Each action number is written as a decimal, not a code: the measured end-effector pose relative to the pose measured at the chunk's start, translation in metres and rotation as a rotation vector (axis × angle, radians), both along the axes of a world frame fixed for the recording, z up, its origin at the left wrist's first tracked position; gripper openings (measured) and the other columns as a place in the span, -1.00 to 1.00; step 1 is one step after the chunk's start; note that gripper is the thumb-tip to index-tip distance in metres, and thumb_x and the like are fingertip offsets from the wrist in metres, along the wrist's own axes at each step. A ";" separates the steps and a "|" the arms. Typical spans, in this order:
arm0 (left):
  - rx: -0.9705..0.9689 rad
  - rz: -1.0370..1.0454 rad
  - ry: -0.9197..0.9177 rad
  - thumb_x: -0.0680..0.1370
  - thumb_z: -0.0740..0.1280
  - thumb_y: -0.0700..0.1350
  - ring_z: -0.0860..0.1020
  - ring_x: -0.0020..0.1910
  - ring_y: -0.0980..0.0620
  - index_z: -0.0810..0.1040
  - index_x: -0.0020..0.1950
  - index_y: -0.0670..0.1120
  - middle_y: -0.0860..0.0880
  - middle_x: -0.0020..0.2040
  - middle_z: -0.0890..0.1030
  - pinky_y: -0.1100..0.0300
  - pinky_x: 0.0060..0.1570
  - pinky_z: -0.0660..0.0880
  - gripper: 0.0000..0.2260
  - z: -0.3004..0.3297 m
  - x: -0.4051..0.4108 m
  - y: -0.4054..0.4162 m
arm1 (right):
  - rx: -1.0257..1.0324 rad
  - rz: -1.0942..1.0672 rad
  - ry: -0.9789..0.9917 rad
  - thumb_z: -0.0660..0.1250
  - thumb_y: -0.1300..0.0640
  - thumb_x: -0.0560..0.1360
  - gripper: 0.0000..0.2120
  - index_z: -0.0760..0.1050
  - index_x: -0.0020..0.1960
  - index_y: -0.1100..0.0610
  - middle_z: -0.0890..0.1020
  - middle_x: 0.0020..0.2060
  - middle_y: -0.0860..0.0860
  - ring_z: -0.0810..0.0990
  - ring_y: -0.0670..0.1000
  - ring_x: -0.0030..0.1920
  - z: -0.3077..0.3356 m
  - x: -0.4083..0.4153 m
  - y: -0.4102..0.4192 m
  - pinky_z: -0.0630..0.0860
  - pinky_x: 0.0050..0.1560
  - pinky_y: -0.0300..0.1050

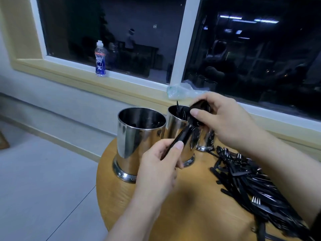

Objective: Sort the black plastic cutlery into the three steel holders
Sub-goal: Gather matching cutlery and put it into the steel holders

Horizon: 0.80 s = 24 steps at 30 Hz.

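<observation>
Three steel holders stand on a round wooden table point(191, 206): a left holder point(137, 141) with a few dark pieces inside, a middle holder point(177, 126) holding black forks, and a right holder point(205, 140) mostly hidden behind my right hand. My left hand point(159, 164) grips the handles of a bundle of black plastic spoons point(186, 132). My right hand point(224, 119) pinches the spoon bowls at the bundle's top, above the middle holder. A pile of black cutlery point(251, 181) lies on the table at right.
A window sill runs behind the table with a blue-labelled bottle point(100, 60) at left and a crumpled clear plastic bottle point(180, 92) just behind the holders. Grey tiled floor point(43, 180) lies left of the table's edge.
</observation>
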<state>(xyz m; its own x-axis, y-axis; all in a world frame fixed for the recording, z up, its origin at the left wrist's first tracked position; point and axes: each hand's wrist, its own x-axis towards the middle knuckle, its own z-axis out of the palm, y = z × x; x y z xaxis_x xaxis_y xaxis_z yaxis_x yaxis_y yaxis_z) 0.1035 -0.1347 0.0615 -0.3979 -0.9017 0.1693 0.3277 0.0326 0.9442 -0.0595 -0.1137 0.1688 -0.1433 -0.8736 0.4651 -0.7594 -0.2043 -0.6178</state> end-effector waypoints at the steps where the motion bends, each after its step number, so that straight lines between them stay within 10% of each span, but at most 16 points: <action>1: -0.013 0.063 0.014 0.64 0.34 0.00 0.33 -0.49 0.02 0.64 -0.12 0.05 -0.04 -0.32 0.55 0.16 -0.50 0.28 -0.83 0.000 0.005 -0.003 | -0.034 -0.006 0.018 0.39 0.11 0.58 -0.93 0.57 0.02 -0.06 0.68 -0.17 -0.01 0.63 0.08 -0.31 0.009 0.003 -0.009 0.58 -0.24 0.02; 7: 0.075 0.301 0.062 0.64 0.36 -0.03 0.49 -0.42 -0.02 0.66 -0.14 0.00 -0.07 -0.30 0.63 0.19 -0.51 0.37 -0.82 -0.002 0.032 -0.026 | -0.151 -0.029 0.127 0.35 0.14 0.60 -0.93 0.53 -0.04 -0.02 0.61 -0.39 -0.18 0.49 -0.17 -0.44 0.048 0.027 -0.062 0.43 -0.33 -0.27; 24: 0.080 0.322 -0.011 0.61 0.36 -0.02 0.50 -0.46 0.00 0.64 -0.24 -0.09 -0.06 -0.42 0.53 0.21 -0.52 0.39 -0.73 -0.008 0.044 -0.039 | 0.016 -0.018 0.390 0.34 0.08 0.61 -0.89 0.54 0.12 0.04 0.61 -0.09 -0.09 0.53 -0.02 -0.08 0.004 0.038 -0.120 0.42 -0.06 -0.13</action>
